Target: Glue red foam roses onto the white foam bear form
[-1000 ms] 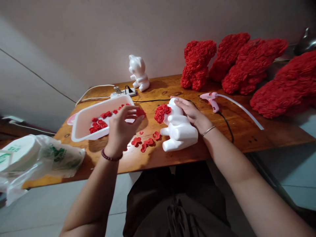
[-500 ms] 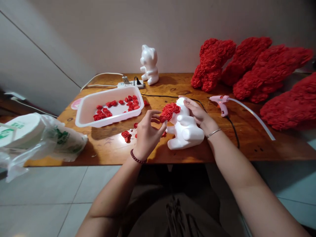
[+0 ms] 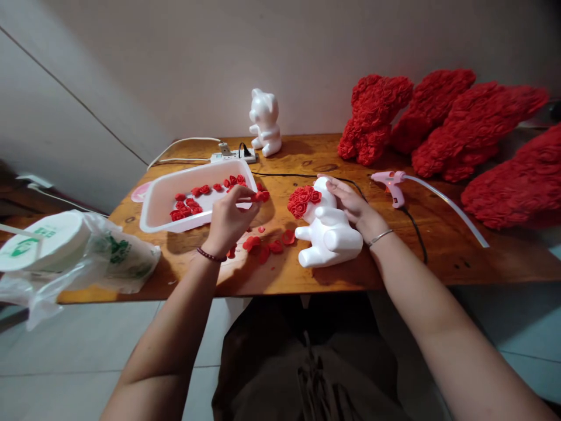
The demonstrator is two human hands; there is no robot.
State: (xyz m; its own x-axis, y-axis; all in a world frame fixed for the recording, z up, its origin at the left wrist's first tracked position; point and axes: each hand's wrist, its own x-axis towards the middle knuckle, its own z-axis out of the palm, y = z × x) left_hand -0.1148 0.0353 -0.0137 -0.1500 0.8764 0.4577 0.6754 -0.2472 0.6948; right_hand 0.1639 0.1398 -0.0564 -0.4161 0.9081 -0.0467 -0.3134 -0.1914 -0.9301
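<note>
L hand (image 3: 230, 219) has gone from the bear's face (0.5 s ago) back to the tray's near R corner. Its thumb & fingers are drawn close together at a red bloom (image 3: 263, 193) just beside the tray; can't tell if they're pinching it. R hand (image 3: 350, 204) about same as before: fingers curved round the back of the white bear's head, holding it; some tips hidden behind.

White bear (image 3: 335, 234) is tilted over on the bench (image 3: 245, 280) in front of the person, face to the L, feet toward the near edge. Red roses (image 3: 302, 202) cover its face, rest bare white; patch looks unchanged vs. 0.5 s ago. Loose red petals (image 3: 276, 247) on the bench betw. tray & bear now show more, as L hand no longer blocks them.

White tray (image 3: 154, 211) w/ more red roses sits L; power strip (image 3: 232, 156) behind it, 2nd white bear (image 3: 265, 123) upright near the wall. Pink glue gun (image 3: 394, 187), red light on, lies R of the bear w/ a clear glue stick (image 3: 447, 207) in its rear. Rose-covered figures (image 3: 374, 120) stand/lean back R.

Writing: green print on the white container (image 3: 65, 231) & its plastic bag (image 3: 39, 295) far L, too blurred to read.
</note>
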